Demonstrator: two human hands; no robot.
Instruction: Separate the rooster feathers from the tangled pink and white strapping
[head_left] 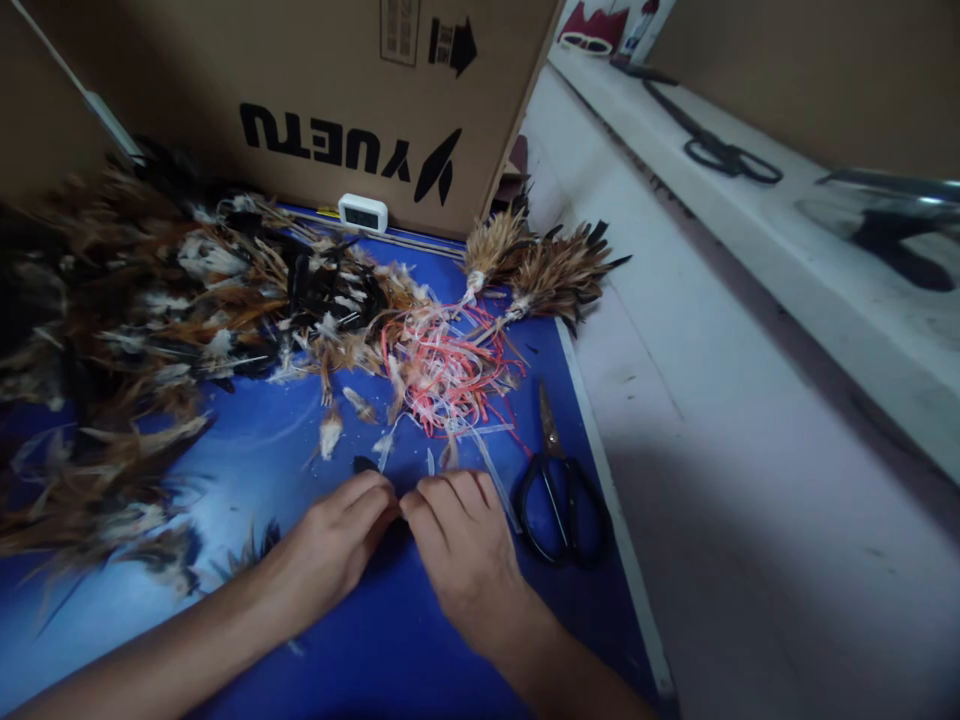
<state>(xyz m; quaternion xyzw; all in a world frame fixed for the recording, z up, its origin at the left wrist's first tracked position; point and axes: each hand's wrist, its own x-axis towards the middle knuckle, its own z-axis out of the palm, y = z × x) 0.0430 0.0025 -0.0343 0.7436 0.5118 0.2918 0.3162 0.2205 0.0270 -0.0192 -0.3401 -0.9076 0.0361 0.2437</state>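
Note:
My left hand [341,535] and my right hand [469,555] meet over the blue tabletop [375,650], fingertips pinched together. What they pinch is hidden behind the fingers. A small dark tip [365,465], perhaps of a feather, shows just above my left hand. Beyond both hands lies a tangle of pink and white strings [446,375] with loose feathers in it. Black-handled scissors [559,490] rest to the right of my right hand, blades pointing away. Two tied feather bundles [566,270] lie behind the strings.
A large heap of brown and black feathers [187,290] covers the left and back of the table. Behind it stands a cardboard box [315,60], with a small white digital display [363,213] at its foot. On the right ledge [810,230] lies a second pair of scissors [731,158].

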